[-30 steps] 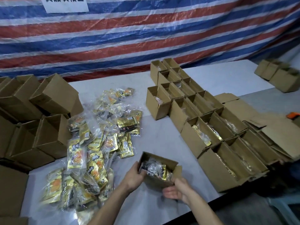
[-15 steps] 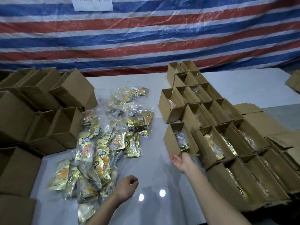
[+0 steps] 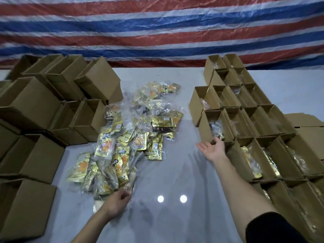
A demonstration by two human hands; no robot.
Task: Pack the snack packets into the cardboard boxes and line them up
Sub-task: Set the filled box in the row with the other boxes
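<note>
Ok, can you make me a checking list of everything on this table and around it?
Surface: grey table, glossy, with two lamp reflections.
Job's things: snack packets heaped mid-table; packed boxes lined up open-topped on the right; spare boxes stacked on the left, looking empty.
Clutter: flat cardboard at the right edge.
Hands: left hand at the heap's near edge, fingers curled, grip unclear; right hand open, palm up, by the packed boxes' left side.
Cables: nothing seen.
Surroundings: red, white and blue striped tarpaulin behind.
</note>
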